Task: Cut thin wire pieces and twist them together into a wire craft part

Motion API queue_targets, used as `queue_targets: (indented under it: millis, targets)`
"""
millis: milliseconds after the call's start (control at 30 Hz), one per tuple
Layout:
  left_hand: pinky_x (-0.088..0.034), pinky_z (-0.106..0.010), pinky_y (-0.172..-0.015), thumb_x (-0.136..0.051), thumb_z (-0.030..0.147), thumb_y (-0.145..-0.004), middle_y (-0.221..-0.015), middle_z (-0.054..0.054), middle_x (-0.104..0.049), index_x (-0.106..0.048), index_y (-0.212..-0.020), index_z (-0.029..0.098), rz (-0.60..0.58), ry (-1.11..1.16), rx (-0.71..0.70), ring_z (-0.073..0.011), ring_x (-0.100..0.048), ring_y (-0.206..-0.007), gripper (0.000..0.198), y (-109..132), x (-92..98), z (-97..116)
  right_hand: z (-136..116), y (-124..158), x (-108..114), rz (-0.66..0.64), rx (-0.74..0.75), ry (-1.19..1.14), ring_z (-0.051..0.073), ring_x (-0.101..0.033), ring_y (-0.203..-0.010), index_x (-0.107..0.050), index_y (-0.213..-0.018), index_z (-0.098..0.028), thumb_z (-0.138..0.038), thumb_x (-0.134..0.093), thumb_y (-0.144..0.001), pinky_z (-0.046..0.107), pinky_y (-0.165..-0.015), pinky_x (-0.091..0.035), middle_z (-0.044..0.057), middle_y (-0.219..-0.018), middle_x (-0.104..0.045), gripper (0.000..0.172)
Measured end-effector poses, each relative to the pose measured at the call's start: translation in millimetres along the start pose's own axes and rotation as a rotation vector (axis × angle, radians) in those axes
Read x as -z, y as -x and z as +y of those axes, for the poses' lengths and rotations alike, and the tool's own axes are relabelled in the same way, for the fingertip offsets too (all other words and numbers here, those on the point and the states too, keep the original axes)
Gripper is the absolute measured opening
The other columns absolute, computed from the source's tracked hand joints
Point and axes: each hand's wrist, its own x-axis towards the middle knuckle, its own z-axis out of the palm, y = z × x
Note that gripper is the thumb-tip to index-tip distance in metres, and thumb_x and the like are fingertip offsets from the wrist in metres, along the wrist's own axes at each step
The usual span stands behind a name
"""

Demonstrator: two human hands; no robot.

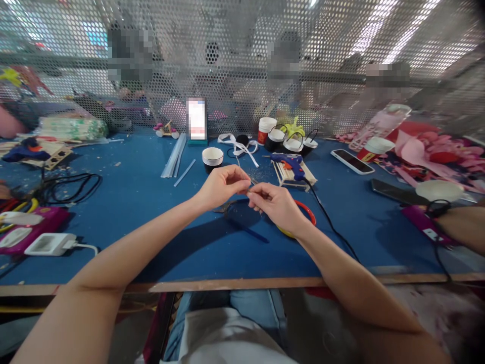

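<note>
My left hand (222, 186) and my right hand (276, 205) meet above the middle of the blue table (151, 237), fingertips pinched together on a thin small piece (248, 190) too fine to name. Both hands are closed in a pinch. Under my right hand lies a ring with a red and yellow rim (307, 215). A dark stick (252, 234) lies on the table just below the hands. Small scissors (223, 207) lie beneath my left hand, partly hidden.
A blue glue gun (290, 163) rests on a wooden stick stand, its cord running toward me. Paper cups (212, 156), white ribbon (238, 146), clear glue sticks (174, 156), phones (352, 162), a power strip (49, 243) and cables surround them. A perforated metal screen (242, 60) stands behind; another person's forearm (462, 227) rests at right.
</note>
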Motion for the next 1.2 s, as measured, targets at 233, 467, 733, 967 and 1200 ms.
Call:
queue_targets:
  millis: [233,467,733,967,1200]
  targets:
    - [-0.043,-0.023,-0.055,-0.063,0.019,-0.07,-0.057,0.003,-0.055,-0.055,-0.071,0.014,-0.01,0.03,0.011,-0.007,-0.052,-0.053,0.009,-2,0.8,-5,-1,-1,0,-0.044,-0.045,-0.127,0.008,-0.051,-0.052,-0.059,-0.078,-0.015,-0.035,-0.056,-0.079,0.021,-0.05,-0.043,0.0,-0.062,-0.059,0.02]
    - [-0.043,-0.023,-0.056,-0.062,0.021,-0.072,-0.065,0.0,-0.061,-0.051,-0.071,0.013,-0.015,0.192,0.065,-0.0066,-0.055,-0.056,0.014,-3,5.3,-7,6,-7,7,-0.1,-0.172,-0.373,0.006,-0.05,-0.049,-0.06,-0.084,-0.013,-0.043,-0.05,-0.082,0.019,-0.045,-0.04,0.001,-0.063,-0.059,0.032]
    - [-0.045,-0.024,-0.056,-0.063,0.026,-0.073,-0.061,0.0,-0.061,-0.049,-0.07,0.014,0.055,0.147,0.022,-0.0085,-0.057,-0.055,0.018,-2,4.8,-8,8,-6,7,-0.041,-0.074,-0.209,0.008,-0.054,-0.054,-0.058,-0.085,-0.015,-0.034,-0.059,-0.077,0.021,-0.052,-0.047,0.001,-0.066,-0.062,0.021]
    - [-0.046,-0.023,-0.057,-0.067,0.018,-0.066,-0.06,0.003,-0.059,-0.049,-0.07,0.014,0.035,0.06,0.015,-0.0083,-0.057,-0.057,0.019,1,-0.2,-6,9,-5,4,-0.024,-0.085,-0.141,0.009,-0.056,-0.055,-0.058,-0.084,-0.015,-0.035,-0.058,-0.077,0.023,-0.052,-0.048,0.002,-0.066,-0.063,0.021]
    - [-0.045,-0.022,-0.057,-0.065,0.015,-0.067,-0.062,0.003,-0.057,-0.051,-0.073,0.014,0.023,-0.024,0.006,-0.0075,-0.055,-0.057,0.015,1,-1.2,-3,12,-5,3,-0.026,-0.1,-0.094,0.01,-0.056,-0.056,-0.057,-0.08,-0.015,-0.034,-0.059,-0.076,0.023,-0.052,-0.047,0.001,-0.065,-0.061,0.019]
